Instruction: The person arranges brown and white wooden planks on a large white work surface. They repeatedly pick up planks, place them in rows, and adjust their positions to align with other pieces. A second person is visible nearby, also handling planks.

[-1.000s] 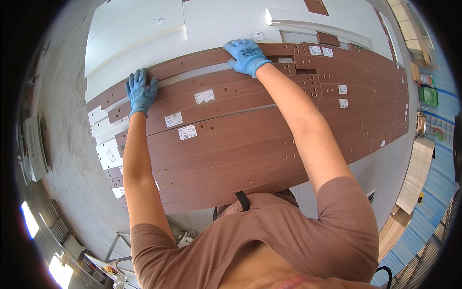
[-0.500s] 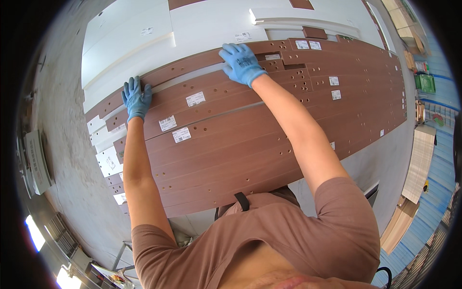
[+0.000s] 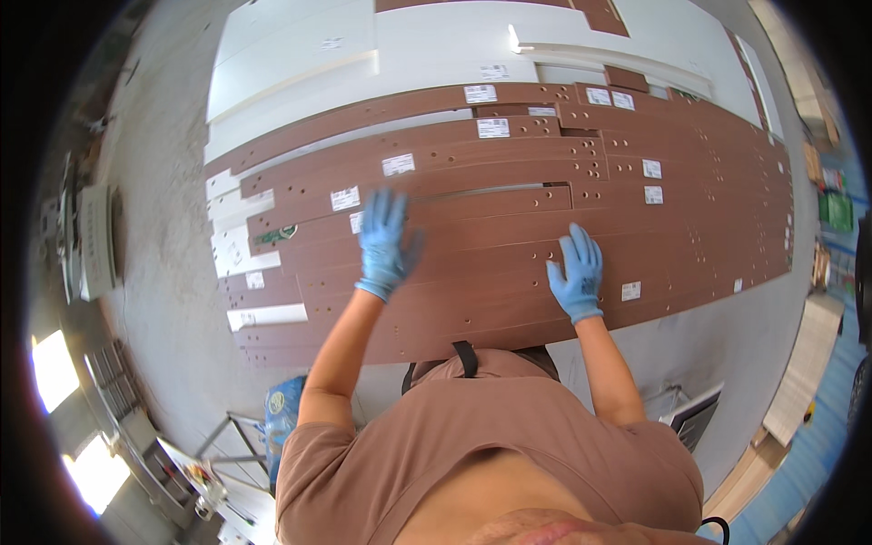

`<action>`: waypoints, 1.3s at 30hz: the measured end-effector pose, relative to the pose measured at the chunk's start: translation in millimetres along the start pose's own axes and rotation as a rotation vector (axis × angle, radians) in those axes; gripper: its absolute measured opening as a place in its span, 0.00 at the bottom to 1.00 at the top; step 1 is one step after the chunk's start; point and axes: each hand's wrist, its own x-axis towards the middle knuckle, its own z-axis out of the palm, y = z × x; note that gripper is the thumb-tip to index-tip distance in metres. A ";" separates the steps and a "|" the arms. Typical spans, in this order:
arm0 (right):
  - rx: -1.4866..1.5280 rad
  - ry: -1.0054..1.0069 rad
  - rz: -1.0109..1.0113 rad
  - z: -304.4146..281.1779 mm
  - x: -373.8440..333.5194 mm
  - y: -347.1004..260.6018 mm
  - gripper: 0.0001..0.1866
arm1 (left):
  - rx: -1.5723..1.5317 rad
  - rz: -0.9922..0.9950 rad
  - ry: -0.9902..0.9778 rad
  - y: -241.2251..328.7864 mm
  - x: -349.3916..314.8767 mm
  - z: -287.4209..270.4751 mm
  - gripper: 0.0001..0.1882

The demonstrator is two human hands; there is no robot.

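Long brown panels (image 3: 463,304) lie side by side in front of me, drilled with small round holes and bearing white paper labels (image 3: 398,164). Over their left-middle part is my left hand (image 3: 385,245) in a blue glove, fingers stretched up and slightly blurred, holding nothing. It partly covers a white label (image 3: 355,222); whether it touches the panels I cannot tell. My right hand (image 3: 579,272), gloved likewise, is over the near right part, its fingers extended and apart beside a few holes. Nothing is in it. A narrow gap shows between panels beyond the hands.
Large white panels (image 3: 291,64) lie beyond the brown ones, with a white strip (image 3: 599,56) on top. Shorter white pieces (image 3: 268,316) stick out at the left end. Wooden boards (image 3: 804,363) and a green object (image 3: 836,211) are at far right. A blue bag (image 3: 283,409) stands lower left.
Both hands have left the far brown strip and come nearer my body, the left also moving right. The far strip's left part now lies differently, and another label shows on it.
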 end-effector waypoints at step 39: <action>0.056 0.194 0.282 -61.8 -231.1 104.2 0.25 | -0.029 0.371 -0.465 241.6 -136.1 123.2 0.39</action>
